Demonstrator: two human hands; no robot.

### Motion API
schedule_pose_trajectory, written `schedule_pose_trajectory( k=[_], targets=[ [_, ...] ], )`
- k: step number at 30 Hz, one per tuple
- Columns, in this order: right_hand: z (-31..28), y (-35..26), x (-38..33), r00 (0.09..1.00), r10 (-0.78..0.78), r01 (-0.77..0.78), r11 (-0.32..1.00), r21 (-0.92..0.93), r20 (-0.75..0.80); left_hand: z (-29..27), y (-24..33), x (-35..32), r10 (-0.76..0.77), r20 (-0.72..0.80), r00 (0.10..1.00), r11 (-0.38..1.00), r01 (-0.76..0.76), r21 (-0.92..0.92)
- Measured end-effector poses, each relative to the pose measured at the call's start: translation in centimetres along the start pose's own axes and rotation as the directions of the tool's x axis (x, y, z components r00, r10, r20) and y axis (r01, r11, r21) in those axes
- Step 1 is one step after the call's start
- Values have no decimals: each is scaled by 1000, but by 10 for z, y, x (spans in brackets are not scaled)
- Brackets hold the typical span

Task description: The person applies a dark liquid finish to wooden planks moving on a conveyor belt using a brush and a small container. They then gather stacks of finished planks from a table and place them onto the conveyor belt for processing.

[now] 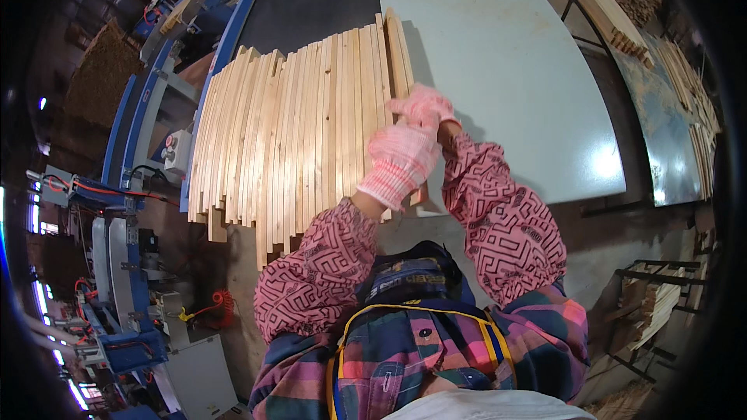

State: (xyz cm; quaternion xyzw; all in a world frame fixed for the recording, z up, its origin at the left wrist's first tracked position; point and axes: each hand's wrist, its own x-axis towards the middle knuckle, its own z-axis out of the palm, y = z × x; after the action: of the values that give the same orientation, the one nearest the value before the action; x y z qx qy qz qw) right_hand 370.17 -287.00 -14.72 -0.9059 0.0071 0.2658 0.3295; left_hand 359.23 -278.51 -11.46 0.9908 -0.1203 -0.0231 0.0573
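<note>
A row of long, pale wooden strips (288,132) lies side by side, its ends uneven. At the row's right edge, one strip (399,54) stands slightly apart and casts a shadow. My left hand (401,154), in a pink-and-white knit glove, is closed above these right-hand strips. Crossing close in front of it, my right hand (425,106) wears a matching glove, its fingers curled in. The two gloves overlap and touch. What either hand grips is hidden beneath them. Pink patterned sleeves cover both forearms.
The strips lie partly on a dark surface (311,0), beside a pale smooth tabletop (498,54). Blue machine framing (140,124) with a control box (177,149) runs along the left. At right, another table (661,132) carries stacked wood; a rack (654,311) stands lower right.
</note>
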Motion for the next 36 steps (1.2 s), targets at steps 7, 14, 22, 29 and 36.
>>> schedule_pose_trajectory(
  k=[7,14,22,29,36],
  targets=[
    [39,75,43,962,-68,137,958,253,-265,25,-37,-65,151,100,983,960,-170,224],
    [25,96,38,970,-97,210,795,569,-223,-3,-32,-26,-50,544,837,982,-58,178],
    [20,124,17,948,-83,300,562,771,-308,-23,-59,-30,317,-43,947,927,-319,-196],
    [1,157,-23,932,2,221,790,572,-362,-32,-24,-19,294,-689,663,932,-359,51],
    [5,142,-41,914,-25,-54,982,-181,-406,68,49,-101,334,19,942,856,-295,-425]
  ],
)
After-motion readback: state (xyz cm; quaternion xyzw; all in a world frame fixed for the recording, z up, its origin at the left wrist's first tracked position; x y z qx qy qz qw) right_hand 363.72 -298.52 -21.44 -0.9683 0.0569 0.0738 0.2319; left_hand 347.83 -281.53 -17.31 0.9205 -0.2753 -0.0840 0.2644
